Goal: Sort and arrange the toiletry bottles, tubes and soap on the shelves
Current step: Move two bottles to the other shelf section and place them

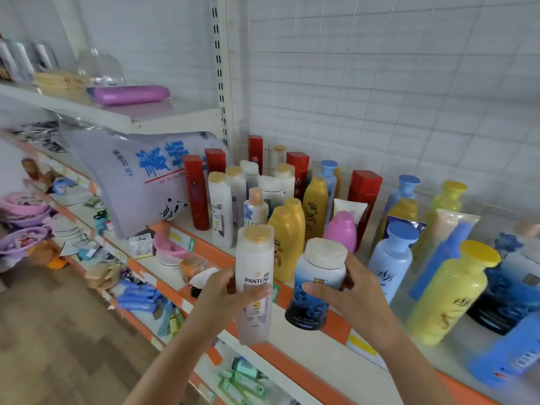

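My left hand (225, 290) grips a white Pantene bottle (254, 258) with a gold cap, held upright in front of the shelf edge. My right hand (353, 290) grips a blue-and-white bottle (317, 276) with a wide white cap, just right of the Pantene bottle. Behind them the shelf (306, 343) carries several bottles: red boxes (196, 191), white Pantene bottles (219, 209), gold bottles (287, 229), a pink bottle (341, 230), light blue bottles (391, 258) and yellow bottles (450, 290).
A large plastic bag with blue lettering (140, 176) leans at the shelf's left end. A purple pack (131, 94) lies on the upper shelf. Lower shelves hold green tubes (245, 378), blue packets (137, 296) and purple basins (23, 223). A blue pack (508, 358) lies at the right.
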`<state>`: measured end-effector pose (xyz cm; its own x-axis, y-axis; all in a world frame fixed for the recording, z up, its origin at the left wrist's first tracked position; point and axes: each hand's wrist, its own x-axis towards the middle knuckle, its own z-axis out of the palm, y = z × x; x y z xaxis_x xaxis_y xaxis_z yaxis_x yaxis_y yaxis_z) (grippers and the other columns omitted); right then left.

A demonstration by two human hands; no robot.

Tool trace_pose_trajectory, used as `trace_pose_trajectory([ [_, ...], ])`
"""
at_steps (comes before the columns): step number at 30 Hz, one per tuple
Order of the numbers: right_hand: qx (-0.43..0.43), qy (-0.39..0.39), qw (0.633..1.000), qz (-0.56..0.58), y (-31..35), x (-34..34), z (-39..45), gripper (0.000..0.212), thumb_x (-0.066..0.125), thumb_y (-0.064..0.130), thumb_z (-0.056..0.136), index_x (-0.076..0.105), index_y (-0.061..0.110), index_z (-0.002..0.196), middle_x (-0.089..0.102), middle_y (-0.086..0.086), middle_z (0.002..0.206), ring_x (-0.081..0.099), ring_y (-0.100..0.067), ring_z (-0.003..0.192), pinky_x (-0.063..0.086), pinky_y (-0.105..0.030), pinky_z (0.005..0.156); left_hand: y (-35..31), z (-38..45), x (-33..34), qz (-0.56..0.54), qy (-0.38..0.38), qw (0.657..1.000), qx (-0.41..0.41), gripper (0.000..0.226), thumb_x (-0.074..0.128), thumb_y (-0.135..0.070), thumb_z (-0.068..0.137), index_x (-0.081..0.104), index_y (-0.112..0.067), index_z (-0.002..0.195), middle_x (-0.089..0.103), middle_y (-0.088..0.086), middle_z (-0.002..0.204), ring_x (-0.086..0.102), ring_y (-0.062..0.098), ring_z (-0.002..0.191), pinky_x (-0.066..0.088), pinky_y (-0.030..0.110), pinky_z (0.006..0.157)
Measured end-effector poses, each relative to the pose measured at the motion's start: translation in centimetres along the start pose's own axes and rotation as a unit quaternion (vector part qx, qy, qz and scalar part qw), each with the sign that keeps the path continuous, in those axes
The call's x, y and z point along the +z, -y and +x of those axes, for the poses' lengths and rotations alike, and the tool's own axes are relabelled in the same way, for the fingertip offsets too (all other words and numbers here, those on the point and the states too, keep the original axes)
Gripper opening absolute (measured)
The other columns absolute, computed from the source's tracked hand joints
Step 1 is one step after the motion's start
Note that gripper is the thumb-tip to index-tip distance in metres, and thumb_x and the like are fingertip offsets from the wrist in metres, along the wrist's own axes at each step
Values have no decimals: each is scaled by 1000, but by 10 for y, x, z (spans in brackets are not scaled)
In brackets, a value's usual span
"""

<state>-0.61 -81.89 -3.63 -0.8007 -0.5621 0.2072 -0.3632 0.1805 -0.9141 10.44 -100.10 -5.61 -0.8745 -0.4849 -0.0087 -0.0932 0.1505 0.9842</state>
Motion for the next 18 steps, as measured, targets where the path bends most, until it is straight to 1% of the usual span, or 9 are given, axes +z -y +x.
trace_pose_trajectory([
  [3, 2, 1, 1000, 8, -6, -4, 1, 51, 81, 23, 64, 50, 50, 95, 62, 25, 94, 57, 15, 87, 48, -4, 67, 2, 4, 8, 1, 0, 1000, 4, 38, 75, -43, 53, 66, -28, 87, 74, -9, 86, 69, 14, 81, 51, 23, 62],
  [5, 5, -3, 1000, 8, -8, -8, 2, 52, 81, 24, 64, 49, 50, 95, 62, 24, 97, 59, 9, 91, 49, -8, 70, 2, 8, 14, 11, 13, 1000, 1, 37, 77, -41, 56, 66, -26, 89, 74, -7, 88, 69, 15, 84, 52, 21, 63],
  [7, 9, -9, 1000, 7, -9, -15, 2, 52, 81, 22, 64, 50, 49, 96, 64, 21, 98, 60, 3, 94, 50, -11, 73, -1, 13, 19, 13, 31, 999, -3, 26, 78, -31, 67, 65, -26, 89, 73, -4, 87, 69, 15, 85, 54, 20, 64],
  [9, 8, -24, 1000, 2, -7, -22, 1, 51, 81, 18, 65, 51, 47, 94, 65, 20, 95, 59, 9, 91, 48, -7, 71, -7, 22, 24, 5, 65, 998, 8, 22, 77, -27, 71, 65, -24, 88, 73, -6, 87, 68, 10, 82, 54, 18, 63],
  [11, 3, -42, 999, -1, -3, -27, -1, 50, 80, 13, 66, 51, 45, 91, 63, 23, 90, 57, 18, 83, 44, -1, 64, -14, 32, 29, -1, 104, 994, 23, 30, 81, -32, 66, 66, -21, 90, 73, -6, 87, 68, 7, 79, 52, 16, 62],
  [13, 11, -62, 998, 0, -2, -30, -4, 50, 80, 12, 66, 51, 44, 91, 64, 25, 86, 57, 19, 80, 43, 0, 62, -20, 43, 34, 1, 139, 990, 32, 47, 83, -42, 55, 67, -20, 93, 74, -4, 88, 69, 9, 81, 53, 22, 68],
  [14, 14, -74, 997, -4, -1, -31, -6, 51, 81, 14, 65, 51, 45, 93, 66, 27, 85, 57, 18, 81, 43, 0, 63, -22, 47, 37, 6, 155, 987, 33, 50, 81, -45, 52, 67, -20, 93, 74, -3, 89, 69, 11, 82, 55, 24, 69],
  [16, 21, -100, 995, -17, 1, -33, -13, 51, 82, 27, 62, 51, 49, 95, 65, 33, 89, 59, 13, 85, 45, -4, 67, -26, 55, 43, 7, 188, 981, 44, 42, 79, -41, 53, 67, -21, 88, 74, -3, 87, 70, 11, 79, 55, 22, 66],
  [18, 32, -119, 992, -27, 2, -38, -23, 52, 81, 42, 56, 53, 49, 99, 66, 29, 95, 61, 1, 90, 49, -13, 75, -28, 59, 51, 7, 221, 973, 58, 39, 79, -42, 50, 68, -24, 83, 74, -2, 86, 70, 12, 79, 55, 24, 67],
])
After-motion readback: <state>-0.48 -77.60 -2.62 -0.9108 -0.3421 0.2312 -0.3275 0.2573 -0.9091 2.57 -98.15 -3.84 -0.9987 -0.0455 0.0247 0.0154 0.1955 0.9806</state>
